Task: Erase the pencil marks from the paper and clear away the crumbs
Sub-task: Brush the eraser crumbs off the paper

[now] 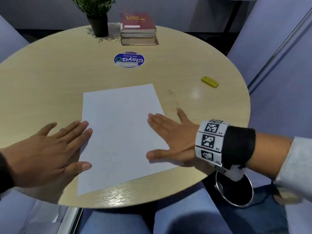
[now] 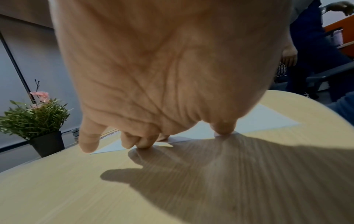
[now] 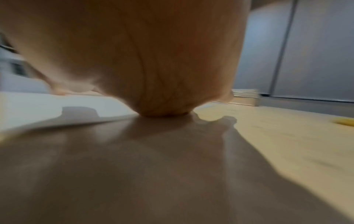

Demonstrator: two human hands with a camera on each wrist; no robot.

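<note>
A white sheet of paper (image 1: 121, 132) lies flat near the front of the round wooden table (image 1: 67, 78); I see no pencil marks on it. My left hand (image 1: 50, 149) lies flat with spread fingers, its fingertips (image 2: 143, 144) resting on the paper's left edge (image 2: 258, 119). My right hand (image 1: 170, 137) lies flat on the paper's right edge (image 3: 47, 109), fingers straight. Dark eraser crumbs (image 1: 173, 102) are scattered on the table just right of the sheet. A yellow eraser (image 1: 209, 81) lies alone at the right, also at the right edge of the right wrist view (image 3: 344, 122).
A potted plant (image 1: 98, 19) and a stack of books (image 1: 138, 29) stand at the table's far edge. A round blue sticker (image 1: 129, 59) is at the table's middle. Another person (image 2: 314, 45) stands in the background of the left wrist view.
</note>
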